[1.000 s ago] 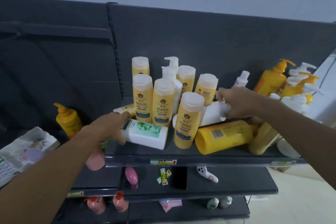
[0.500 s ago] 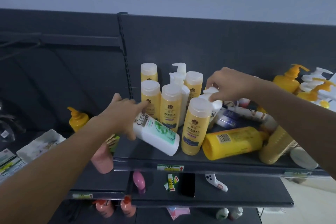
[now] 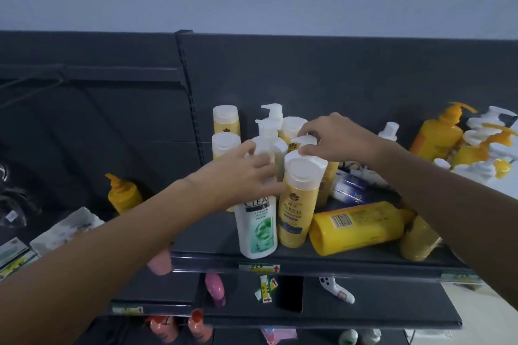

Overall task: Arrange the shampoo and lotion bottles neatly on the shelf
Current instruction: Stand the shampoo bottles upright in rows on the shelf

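A white Clear shampoo bottle (image 3: 257,230) with a green label stands upright at the front of the dark shelf (image 3: 350,264). My left hand (image 3: 241,173) is closed around its upper part. Right beside it stands a yellow Herbal bottle (image 3: 297,204) with a white cap. Behind that one, my right hand (image 3: 339,137) pinches the white cap of a white bottle (image 3: 305,139); its body is hidden. More yellow Herbal bottles (image 3: 225,120) and white pump bottles (image 3: 271,113) stand in rows at the back.
A big yellow bottle (image 3: 361,228) lies on its side at the front, a second one (image 3: 417,241) next to it. Blue-and-white tubes (image 3: 350,187) lie behind. Yellow and white pump bottles (image 3: 437,134) crowd the right end. A yellow pump bottle (image 3: 123,194) stands on the left shelf.
My left hand has tipped the Clear bottle from lying to upright beside the front Herbal bottle. My right hand has carried the white bottle leftwards into the standing group.
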A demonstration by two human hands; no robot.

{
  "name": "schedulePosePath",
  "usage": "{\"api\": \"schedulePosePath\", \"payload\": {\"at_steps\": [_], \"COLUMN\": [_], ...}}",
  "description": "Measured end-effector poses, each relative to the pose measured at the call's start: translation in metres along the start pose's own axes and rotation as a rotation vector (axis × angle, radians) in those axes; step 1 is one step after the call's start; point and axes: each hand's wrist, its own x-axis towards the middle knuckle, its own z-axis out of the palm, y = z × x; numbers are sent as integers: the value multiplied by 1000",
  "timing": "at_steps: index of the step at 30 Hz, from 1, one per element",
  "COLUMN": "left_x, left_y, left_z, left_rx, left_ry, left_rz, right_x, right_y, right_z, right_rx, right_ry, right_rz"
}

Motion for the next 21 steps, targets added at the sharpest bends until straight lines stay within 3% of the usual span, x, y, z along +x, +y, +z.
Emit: {"api": "schedulePosePath", "payload": {"at_steps": [5,8,12,16,21], "left_x": [4,1,2,4,0], "left_y": [3,1,1,-2,0], "left_z": [-7,-15,-18,-19,-30], "left_rx": [-181,-450,-663,-736,-713], "left_ry": [-65,-142,-195,-199,-182], "left_rz": [8,-154,-387,-626,-660], "right_x": [-13,-21,-31,-37,-38], "right_y": [-8,-21,-39,-46,-50], "right_z": [-15,-26,-26,-13,-8], "right_rx": [34,44,5,-21,17], "right_ry": [49,16,-148,-211,-153], "right_rz": [55,33,-15,-74,-96]}}
